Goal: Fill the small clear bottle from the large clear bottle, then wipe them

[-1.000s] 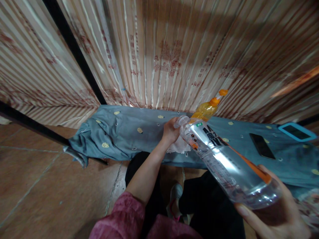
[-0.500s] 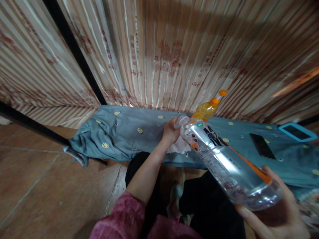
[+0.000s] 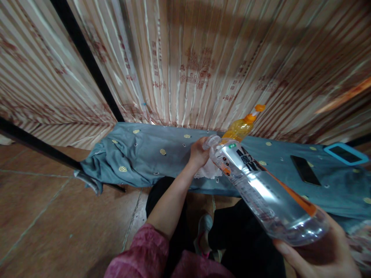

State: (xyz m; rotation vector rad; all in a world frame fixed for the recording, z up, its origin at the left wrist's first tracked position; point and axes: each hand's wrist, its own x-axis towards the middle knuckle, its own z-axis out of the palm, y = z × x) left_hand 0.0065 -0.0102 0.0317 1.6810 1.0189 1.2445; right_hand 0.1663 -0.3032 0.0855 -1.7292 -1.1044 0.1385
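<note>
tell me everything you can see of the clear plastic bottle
The clear plastic bottle has a shiny silver label with black lettering, an orange strip along one edge and a small green patch near the shoulder. No coloured cap shows. It is held slantwise in front of the grey-blue cloth, neck toward the upper left of the picture. The right hand grips its base; the left hand is at the neck, fingertips hidden.

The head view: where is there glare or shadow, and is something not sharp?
Head view: white glare on the middle of the clear bottle; also in the head view, a wide dark shadow across the upper part of the striped curtain; again in the head view, the bottle's smallest print looks too soft to read.
</note>
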